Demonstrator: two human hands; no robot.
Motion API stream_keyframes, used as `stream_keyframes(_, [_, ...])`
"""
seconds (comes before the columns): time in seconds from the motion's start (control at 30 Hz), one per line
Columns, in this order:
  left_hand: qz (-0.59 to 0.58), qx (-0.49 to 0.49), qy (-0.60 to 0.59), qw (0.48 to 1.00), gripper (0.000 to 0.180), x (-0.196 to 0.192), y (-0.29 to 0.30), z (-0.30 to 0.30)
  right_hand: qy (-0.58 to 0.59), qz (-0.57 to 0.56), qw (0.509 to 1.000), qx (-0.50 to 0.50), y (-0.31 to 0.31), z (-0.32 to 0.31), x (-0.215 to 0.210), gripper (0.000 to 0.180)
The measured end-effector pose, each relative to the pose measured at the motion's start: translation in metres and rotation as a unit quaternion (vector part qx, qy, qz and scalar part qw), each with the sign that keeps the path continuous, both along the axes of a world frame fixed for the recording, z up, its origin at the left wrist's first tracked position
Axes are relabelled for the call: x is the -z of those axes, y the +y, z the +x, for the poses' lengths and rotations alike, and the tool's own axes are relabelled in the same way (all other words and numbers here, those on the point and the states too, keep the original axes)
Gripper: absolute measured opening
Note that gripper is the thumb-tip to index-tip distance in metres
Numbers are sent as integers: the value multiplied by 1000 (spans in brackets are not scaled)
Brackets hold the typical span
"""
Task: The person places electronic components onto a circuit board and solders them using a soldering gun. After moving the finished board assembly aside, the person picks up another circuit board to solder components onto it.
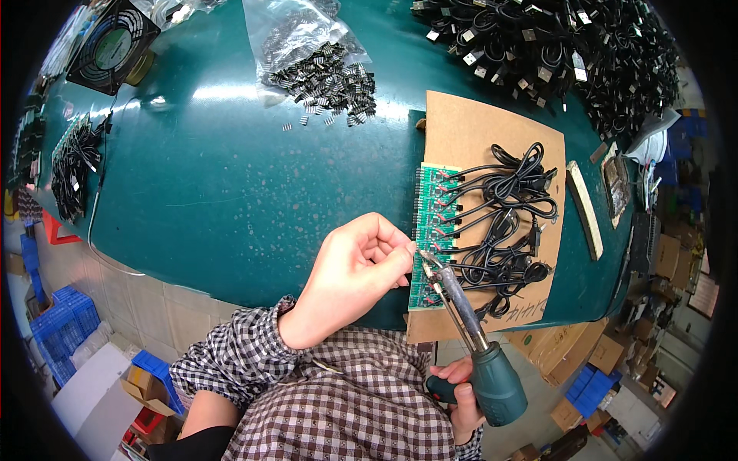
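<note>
A green strip of circuit boards (pixel 436 200) lies along the left part of a brown cardboard sheet (pixel 492 127). Black cables (pixel 507 192) run from the strip to the right, coiled and tied in bundles. My right hand (pixel 463 399) grips the handle of a green soldering gun (pixel 496 384). Its metal tip rests at or just over the lower half of the strip. My left hand (pixel 354 269) is closed in a pinch at the strip's left edge, close to the tip. Whatever sits between those fingertips is too small to make out.
A pile of small black pin connectors (pixel 330 81) spills from a clear plastic bag (pixel 300 31). Many black USB cables (pixel 530 46) heap at the far right. A black fan (pixel 111 46) stands far left, near cabled boards (pixel 73 161). A pale bar (pixel 584 211) lies right of the cardboard.
</note>
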State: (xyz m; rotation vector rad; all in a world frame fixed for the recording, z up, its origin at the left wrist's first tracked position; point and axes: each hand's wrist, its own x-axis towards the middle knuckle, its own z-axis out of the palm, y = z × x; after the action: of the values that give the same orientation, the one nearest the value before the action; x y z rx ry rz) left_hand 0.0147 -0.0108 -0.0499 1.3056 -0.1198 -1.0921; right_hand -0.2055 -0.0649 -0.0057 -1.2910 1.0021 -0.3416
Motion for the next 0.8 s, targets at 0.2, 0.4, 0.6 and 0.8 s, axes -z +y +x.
stream_keyframes(0.2, [-1,-2,6,1000,14,0,0,0,-25,-11,1000,15,2,-1,3,35])
stream_keyframes(0.4, [4,5,33,999,14,-3,4,0,-3,-30,999,43,3,5,-2,43])
stream_keyframes(0.6, [-5,7,20,1000,12,-1,5,-2,-10,-38,999,34,1,3,2,44])
stream_keyframes(0.8, [0,9,0,1000,12,-2,4,-3,-15,-5,1000,7,-1,2,2,38])
